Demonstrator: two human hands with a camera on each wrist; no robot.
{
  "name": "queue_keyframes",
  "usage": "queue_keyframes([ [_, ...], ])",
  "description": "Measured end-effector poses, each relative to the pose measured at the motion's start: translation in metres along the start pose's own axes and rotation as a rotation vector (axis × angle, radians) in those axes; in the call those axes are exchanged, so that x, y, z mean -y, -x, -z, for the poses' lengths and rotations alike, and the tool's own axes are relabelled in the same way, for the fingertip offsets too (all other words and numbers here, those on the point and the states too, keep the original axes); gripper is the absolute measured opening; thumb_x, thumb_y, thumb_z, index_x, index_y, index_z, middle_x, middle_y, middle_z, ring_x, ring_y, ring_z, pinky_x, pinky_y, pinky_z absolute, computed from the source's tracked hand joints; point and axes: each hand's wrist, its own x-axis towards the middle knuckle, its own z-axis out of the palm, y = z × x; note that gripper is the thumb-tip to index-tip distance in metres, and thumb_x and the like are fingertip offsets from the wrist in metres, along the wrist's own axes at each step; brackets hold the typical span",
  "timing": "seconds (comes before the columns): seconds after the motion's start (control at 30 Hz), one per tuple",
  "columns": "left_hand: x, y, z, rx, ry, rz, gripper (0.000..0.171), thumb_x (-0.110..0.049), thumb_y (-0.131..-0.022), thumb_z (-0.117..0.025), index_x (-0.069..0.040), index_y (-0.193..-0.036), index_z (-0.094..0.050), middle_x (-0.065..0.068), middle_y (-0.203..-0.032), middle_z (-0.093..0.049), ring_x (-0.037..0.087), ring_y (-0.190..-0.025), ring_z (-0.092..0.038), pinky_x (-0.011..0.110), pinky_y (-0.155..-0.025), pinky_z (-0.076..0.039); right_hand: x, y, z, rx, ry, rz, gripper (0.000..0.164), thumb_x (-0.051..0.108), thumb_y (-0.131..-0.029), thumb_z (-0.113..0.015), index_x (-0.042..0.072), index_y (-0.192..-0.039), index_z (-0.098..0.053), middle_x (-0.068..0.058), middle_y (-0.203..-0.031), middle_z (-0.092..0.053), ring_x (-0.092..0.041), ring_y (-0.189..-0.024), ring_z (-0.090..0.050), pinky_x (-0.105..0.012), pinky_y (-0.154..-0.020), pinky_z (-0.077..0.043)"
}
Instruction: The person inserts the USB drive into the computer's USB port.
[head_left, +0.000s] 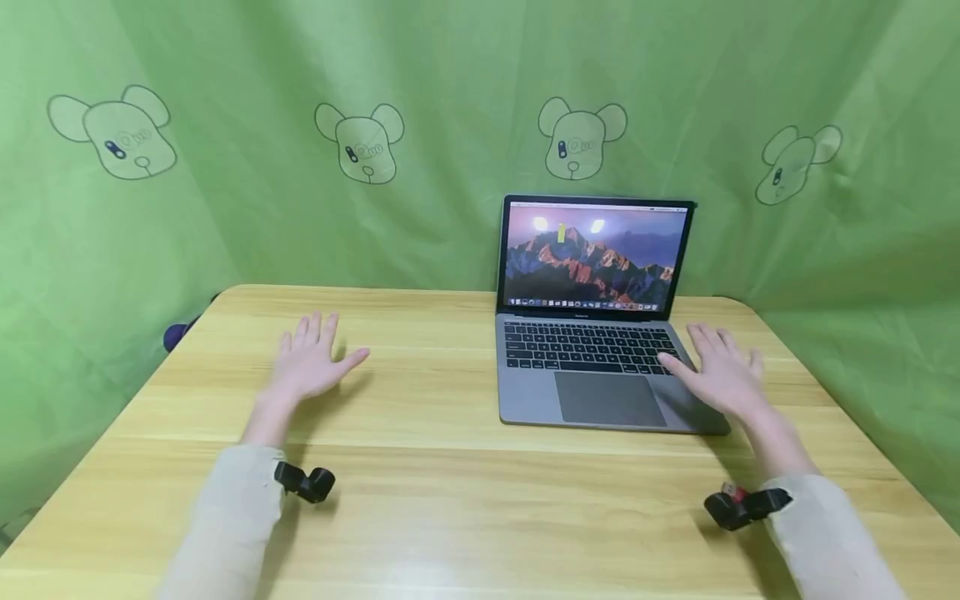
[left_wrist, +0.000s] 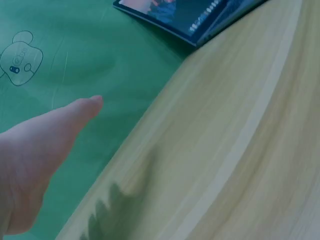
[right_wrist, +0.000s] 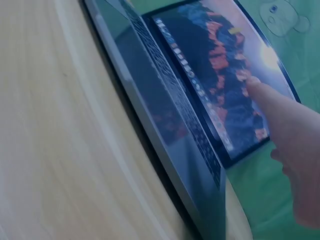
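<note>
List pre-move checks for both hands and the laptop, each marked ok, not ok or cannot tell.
1. Laptop lid open, screen lit: ok, mountain desktop showing.
2. Left hand empty, fingers extended: ok.
3. Right hand empty, fingers extended: ok, at the laptop's right side.
4. Left hand at the laptop: not ok, it is over the table, with a wide gap between them.
5. Laptop base fully on the table: ok.
6. Yellow mark on the screen identified: cannot tell, too small.
</note>
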Motion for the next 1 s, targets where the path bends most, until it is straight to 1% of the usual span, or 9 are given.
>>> queue_keyframes([
  [0.1,-0.008,-0.005,-0.002,0.000,0.090,-0.022,0.101,-0.072,-0.085,-0.031,0.003,-0.147,0.000,0.026,-0.150,0.005,0.040,-0.138,0.006,0.055,-0.110,0.005,-0.011,0.002,0.003,-0.018,-0.104,0.022,0.085,0.053,-0.094,-0.037,-0.007,-0.145,-0.006,-0.035,-0.145,-0.009,-0.051,-0.133,0.000,-0.072,-0.098,0.007],
  [0.2,-0.021,-0.010,-0.005,-0.013,0.221,-0.050,0.103,-0.067,-0.086,-0.042,0.007,-0.145,0.000,0.027,-0.150,0.003,0.039,-0.138,0.002,0.050,-0.112,0.001,-0.022,0.006,0.006,-0.015,-0.238,0.036,0.083,0.045,-0.097,-0.040,-0.011,-0.142,0.000,-0.039,-0.143,-0.002,-0.054,-0.131,0.002,-0.069,-0.101,0.003],
  [0.27,-0.032,-0.013,-0.008,-0.013,0.329,-0.068,0.104,-0.060,-0.086,-0.050,0.009,-0.144,0.002,0.027,-0.150,0.002,0.039,-0.138,0.000,0.048,-0.112,-0.002,-0.029,0.010,0.008,0.007,-0.327,0.025,0.083,0.041,-0.097,-0.041,-0.012,-0.142,0.005,-0.040,-0.143,0.003,-0.056,-0.130,0.003,-0.069,-0.101,0.000],
  [0.33,-0.044,-0.014,-0.012,0.004,0.433,-0.074,0.105,-0.055,-0.085,-0.056,0.007,-0.144,0.005,0.026,-0.151,0.003,0.037,-0.139,-0.002,0.046,-0.113,-0.005,-0.034,0.014,0.011,0.055,-0.410,-0.008,0.085,0.042,-0.097,-0.041,-0.008,-0.142,0.012,-0.039,-0.143,0.008,-0.057,-0.129,0.005,-0.070,-0.100,-0.002],
  [0.43,-0.062,-0.016,-0.021,0.042,0.553,-0.076,0.107,-0.050,-0.084,-0.061,0.003,-0.145,0.009,0.023,-0.151,0.005,0.036,-0.139,-0.004,0.044,-0.113,-0.006,-0.041,0.020,0.012,0.122,-0.460,-0.053,0.088,0.043,-0.096,-0.042,-0.003,-0.142,0.018,-0.038,-0.143,0.009,-0.058,-0.128,0.002,-0.072,-0.097,-0.007],
  [0.57,-0.087,-0.018,-0.034,0.086,0.668,-0.070,0.110,-0.045,-0.082,-0.066,-0.001,-0.146,0.011,0.022,-0.152,0.002,0.035,-0.138,-0.009,0.042,-0.113,-0.009,-0.052,0.024,0.007,0.191,-0.463,-0.059,0.091,0.041,-0.096,-0.047,-0.002,-0.142,0.019,-0.040,-0.142,0.004,-0.060,-0.126,-0.003,-0.072,-0.096,-0.012],
  [0.7,-0.114,-0.018,-0.048,0.133,0.724,-0.088,0.110,-0.039,-0.080,-0.071,-0.001,-0.146,0.008,0.022,-0.151,-0.004,0.035,-0.137,-0.015,0.041,-0.112,-0.014,-0.059,0.025,0.000,0.236,-0.461,-0.048,0.093,0.039,-0.094,-0.051,-0.005,-0.142,0.016,-0.041,-0.142,-0.001,-0.060,-0.126,-0.007,-0.071,-0.097,-0.013],
  [0.83,-0.138,-0.018,-0.059,0.166,0.696,-0.128,0.112,-0.039,-0.077,-0.074,0.001,-0.147,0.003,0.022,-0.151,-0.008,0.035,-0.136,-0.020,0.042,-0.111,-0.017,-0.061,0.026,-0.005,0.248,-0.421,-0.047,0.095,0.040,-0.092,-0.054,-0.008,-0.142,0.011,-0.042,-0.141,-0.008,-0.059,-0.126,-0.010,-0.071,-0.097,-0.013],
  [1.0,-0.155,-0.017,-0.069,0.187,0.666,-0.154,0.111,-0.040,-0.075,-0.075,0.000,-0.147,-0.002,0.018,-0.152,-0.012,0.032,-0.136,-0.021,0.040,-0.111,-0.019,-0.060,0.026,-0.009,0.258,-0.398,-0.051,0.096,0.043,-0.091,-0.055,-0.009,-0.143,0.006,-0.041,-0.141,-0.010,-0.059,-0.127,-0.009,-0.072,-0.097,-0.012],
])
